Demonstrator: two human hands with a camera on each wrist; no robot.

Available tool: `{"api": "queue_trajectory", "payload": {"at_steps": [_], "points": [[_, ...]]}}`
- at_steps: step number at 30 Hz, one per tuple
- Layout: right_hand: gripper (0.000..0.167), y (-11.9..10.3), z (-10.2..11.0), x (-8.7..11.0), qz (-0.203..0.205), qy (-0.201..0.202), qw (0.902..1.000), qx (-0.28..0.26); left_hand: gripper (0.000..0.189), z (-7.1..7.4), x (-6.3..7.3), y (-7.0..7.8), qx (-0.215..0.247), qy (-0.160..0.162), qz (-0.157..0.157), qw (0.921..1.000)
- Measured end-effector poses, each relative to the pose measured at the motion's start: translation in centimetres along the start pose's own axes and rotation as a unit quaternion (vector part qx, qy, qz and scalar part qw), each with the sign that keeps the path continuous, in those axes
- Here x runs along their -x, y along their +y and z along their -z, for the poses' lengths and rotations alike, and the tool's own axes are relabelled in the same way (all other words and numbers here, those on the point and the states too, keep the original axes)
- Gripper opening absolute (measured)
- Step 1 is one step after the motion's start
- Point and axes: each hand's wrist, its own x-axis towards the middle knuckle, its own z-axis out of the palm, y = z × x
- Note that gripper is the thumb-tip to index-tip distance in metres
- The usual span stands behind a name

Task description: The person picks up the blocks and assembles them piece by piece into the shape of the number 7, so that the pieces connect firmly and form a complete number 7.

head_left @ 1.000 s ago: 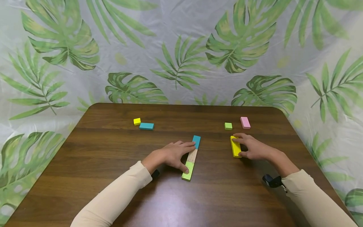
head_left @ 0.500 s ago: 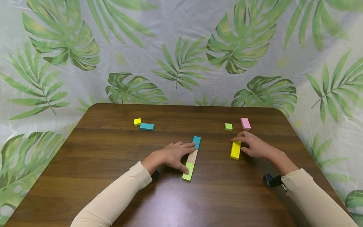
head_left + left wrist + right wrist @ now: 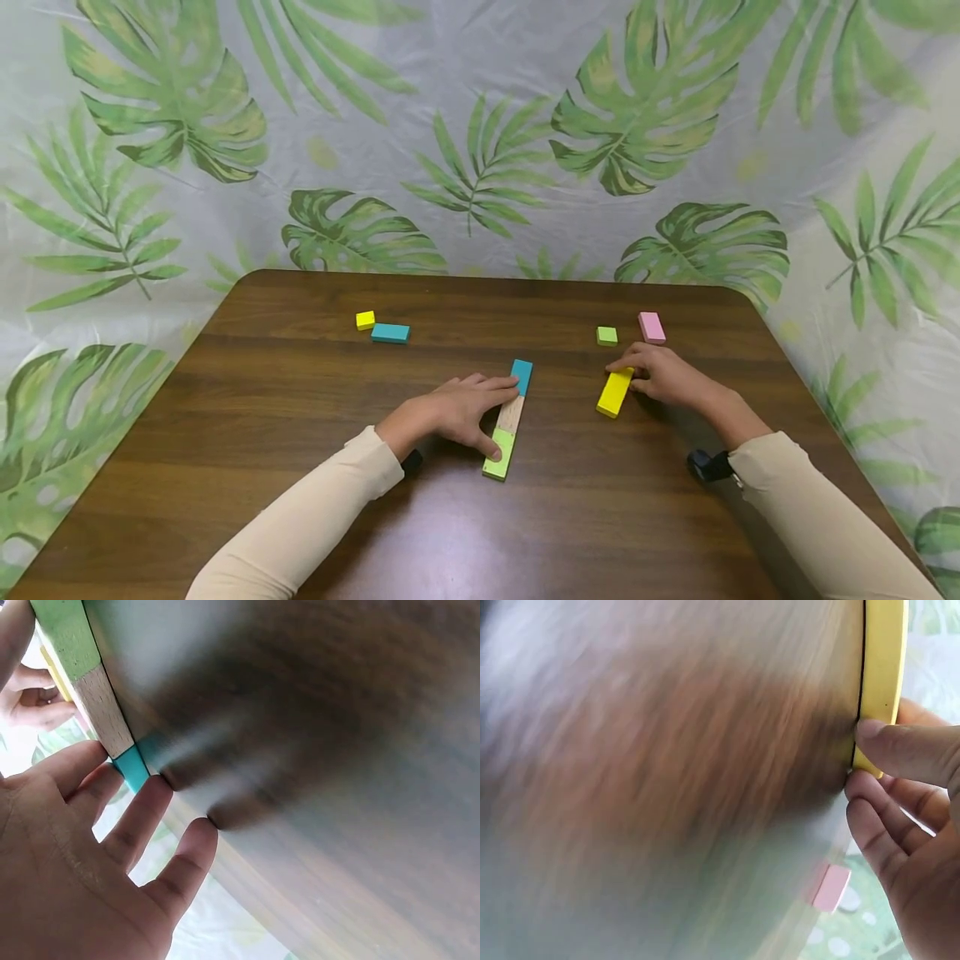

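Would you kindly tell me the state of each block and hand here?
Row: straight, blocks end to end
Long yellow block: pinched at its far end
Left hand: touching the row
Right hand: pinching the long yellow block
Small yellow block: untouched
Far blue block: untouched
Small green block: untouched
Pink block: untouched

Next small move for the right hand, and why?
Probably slide the yellow block across to the green-wood-blue row: the right hand pinches its far end, it slants much like the row, bare table separates them, and the left hand touches the row, seemingly steadying it.
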Motion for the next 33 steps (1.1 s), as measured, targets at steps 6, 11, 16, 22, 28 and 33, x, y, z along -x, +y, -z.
{"api": "queue_trajectory", "payload": {"at_steps": [6,11,16,22,28,33], "points": [[0.038,-0.5,-0.6,-1.0,0.013,0.005,0.9999,0.002,0.097,-0.3,0.2,0.1,0.010,0.007,0.007,0.9999],[0.039,-1.4,-0.8,-2.2,0.007,-0.012,0.9998,0.014,0.097,-0.5,0.4,0.1,0.015,0.011,0.010,0.9998],[0.040,-2.4,-1.0,-3.7,0.017,-0.024,0.9995,0.013,0.096,-0.5,0.7,0.2,0.022,0.013,0.013,0.9996],[0.041,-3.3,-1.2,-5.1,0.020,-0.029,0.9993,0.010,0.096,-0.5,0.9,0.3,0.023,0.014,0.012,0.9996],[0.040,-4.0,-1.0,-6.8,0.010,-0.034,0.9992,0.016,0.095,-0.6,0.9,0.2,0.028,0.011,0.015,0.9994],[0.039,-4.2,-0.9,-8.4,0.000,-0.042,0.9987,0.029,0.095,-0.7,0.8,0.1,0.024,0.012,0.014,0.9995]]}}
